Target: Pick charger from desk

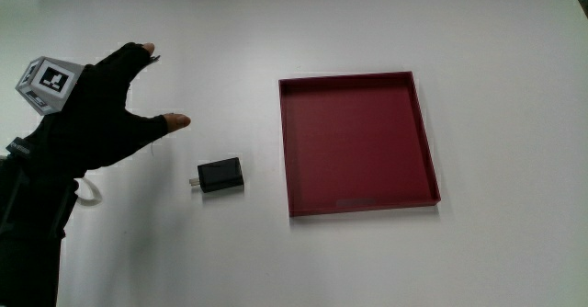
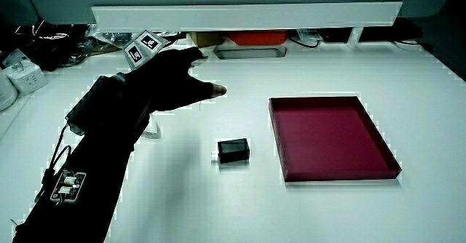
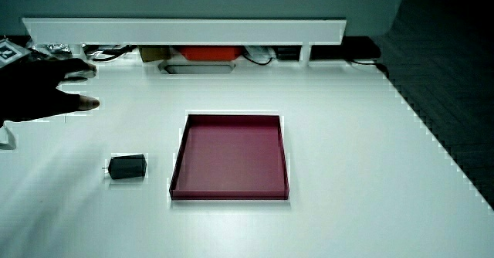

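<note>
Hovering over bare table: the hand (image 1: 92,114) is sitting above the white table (image 1: 413,261) beside the charger (image 1: 220,175), not touching it. Fingers are spreading loosely, thumb apart from the rest, gripping nothing. The patterned cube (image 1: 44,82) is riding on the back of the glove, and the forearm is running from the hand down toward the person's edge of the table.

The charger, a small black block with its prongs pointing toward the forearm, is lying flat on the table between the hand and the red tray (image 1: 427,142), slightly nearer to the person than the fingertips. It is resting near the tray's wall but clear of it. The tray is lying flat with nothing showing inside it.

Both side views are showing the same layout: hand (image 2: 167,79) raised near the charger (image 2: 234,150), tray (image 2: 386,156) just past it; hand (image 3: 38,92) at the frame edge, charger (image 3: 127,168) beside the tray (image 3: 284,165). A low white partition (image 2: 247,14) is standing at the table's edge farthest from the person, with cables and clutter showing under it.
</note>
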`<state>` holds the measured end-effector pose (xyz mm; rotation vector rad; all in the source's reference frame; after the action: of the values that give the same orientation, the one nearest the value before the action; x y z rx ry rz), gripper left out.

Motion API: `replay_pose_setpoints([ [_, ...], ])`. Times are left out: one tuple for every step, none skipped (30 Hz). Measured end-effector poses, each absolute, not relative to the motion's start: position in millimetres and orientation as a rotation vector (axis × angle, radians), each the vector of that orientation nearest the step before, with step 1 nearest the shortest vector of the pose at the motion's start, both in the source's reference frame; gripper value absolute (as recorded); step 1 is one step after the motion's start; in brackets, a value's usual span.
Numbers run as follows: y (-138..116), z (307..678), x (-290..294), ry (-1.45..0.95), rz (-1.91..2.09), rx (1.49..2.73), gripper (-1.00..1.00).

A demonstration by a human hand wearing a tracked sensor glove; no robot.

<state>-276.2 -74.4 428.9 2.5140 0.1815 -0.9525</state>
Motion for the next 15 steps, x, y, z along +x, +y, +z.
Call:
replay_pose_setpoints([
  [-74, 427, -274, 0.182, -0.922, 2.527, 0.00],
  [-72, 427, -273, 0.186, -0.940, 2.473, 0.00],
  [-74, 437, -276, 0.275, -0.941, 2.545, 0.00],
  [-72, 435, -272, 0.261, -0.934, 2.543, 0.00],
  [-72, 441, -272, 0.329, -0.974, 2.539, 0.00],
  [-71, 443, -271, 0.341, -0.932, 2.554, 0.00],
  [-69, 444, -269, 0.353, -0.890, 2.567, 0.00],
  [-69, 444, -266, 0.485, -0.777, 2.649, 0.00],
  [-68, 445, -263, 0.620, -0.656, 2.722, 0.00],
  [-66, 447, -261, 0.567, -0.684, 2.687, 0.00],
  [-63, 449, -259, 0.514, -0.710, 2.651, 0.00],
  [-61, 450, -256, 0.462, -0.735, 2.614, 0.00],
  [-58, 452, -254, 0.411, -0.759, 2.577, 0.00],
  [-57, 459, -253, 0.422, -0.816, 2.539, 0.00],
  [-55, 463, -252, 0.413, -0.867, 2.498, 0.00],
])
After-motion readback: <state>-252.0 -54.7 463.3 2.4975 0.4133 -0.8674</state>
